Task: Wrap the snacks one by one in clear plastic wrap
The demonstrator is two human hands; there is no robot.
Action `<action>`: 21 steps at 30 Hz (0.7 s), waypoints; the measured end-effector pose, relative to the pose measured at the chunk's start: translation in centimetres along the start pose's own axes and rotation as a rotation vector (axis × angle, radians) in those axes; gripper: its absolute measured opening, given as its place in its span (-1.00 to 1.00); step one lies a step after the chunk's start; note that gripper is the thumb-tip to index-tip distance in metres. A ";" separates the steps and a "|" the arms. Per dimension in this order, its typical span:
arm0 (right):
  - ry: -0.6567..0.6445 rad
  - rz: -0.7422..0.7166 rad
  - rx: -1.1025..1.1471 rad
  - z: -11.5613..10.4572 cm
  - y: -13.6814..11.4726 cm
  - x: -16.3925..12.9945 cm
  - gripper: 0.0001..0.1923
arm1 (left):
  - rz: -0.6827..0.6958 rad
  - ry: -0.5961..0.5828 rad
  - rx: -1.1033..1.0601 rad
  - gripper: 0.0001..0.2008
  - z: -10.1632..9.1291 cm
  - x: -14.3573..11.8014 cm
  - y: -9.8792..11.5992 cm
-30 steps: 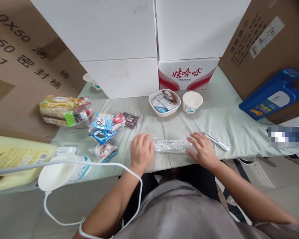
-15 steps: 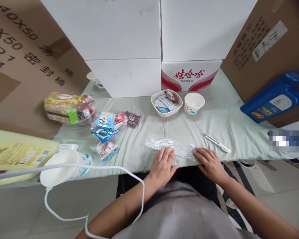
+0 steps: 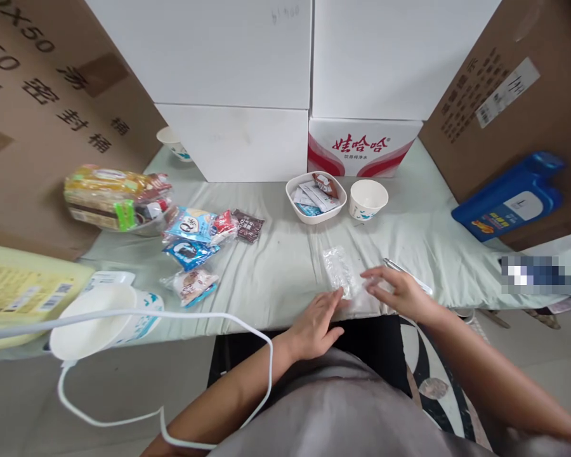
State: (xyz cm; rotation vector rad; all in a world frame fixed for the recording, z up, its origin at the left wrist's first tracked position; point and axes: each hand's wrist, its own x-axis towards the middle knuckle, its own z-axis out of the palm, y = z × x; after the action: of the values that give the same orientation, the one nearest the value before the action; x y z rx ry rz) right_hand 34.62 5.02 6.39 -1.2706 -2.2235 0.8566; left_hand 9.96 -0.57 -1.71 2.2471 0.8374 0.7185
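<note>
A crumpled clear plastic bag (image 3: 339, 270) lies on the pale green cloth (image 3: 276, 273) near the table's front edge, its long side pointing away from me. My left hand (image 3: 315, 324) lies flat at the edge, its fingertips touching the bag's near end. My right hand (image 3: 396, 292) rests just right of the bag, fingers spread, index tip at the bag's right side. Neither hand visibly pinches the plastic. A slim silver-white tool (image 3: 394, 264) lies partly hidden behind my right hand.
A white dish of sachets (image 3: 315, 197) and a paper cup (image 3: 368, 198) stand behind the bag. Snack packets (image 3: 195, 244) and a wrapped bundle (image 3: 117, 198) lie left. A white bowl (image 3: 92, 317), a cable (image 3: 171, 314), a blue jug (image 3: 509, 198) and stacked cartons (image 3: 238, 82) ring the table.
The plastic bag lay crosswise under both hands; it now points away from me and looks shorter. My left hand slid right and back to the table edge. The right hand shifted slightly.
</note>
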 end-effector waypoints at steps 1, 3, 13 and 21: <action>0.010 0.054 0.023 0.4 0.3 1.5 -0.72 | -0.032 0.016 -0.030 -0.06 -0.1 0.1 0.0; 0.032 0.123 0.043 1.8 1.0 4.5 -0.68 | -0.077 0.026 -0.055 -0.04 -0.2 0.2 0.1; 0.144 0.051 -0.409 8.6 3.1 8.8 -0.66 | -0.153 -0.094 0.157 -0.43 0.6 0.9 0.5; 0.404 -0.077 -0.474 5.6 2.1 8.9 -0.72 | -0.157 -0.093 0.196 -0.43 0.7 1.2 0.8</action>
State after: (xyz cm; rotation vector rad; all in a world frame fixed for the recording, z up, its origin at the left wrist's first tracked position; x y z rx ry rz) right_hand 28.04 12.00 1.54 -1.3966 -2.1812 0.0203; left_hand 11.50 -0.44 -1.30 2.3339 1.0639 0.4728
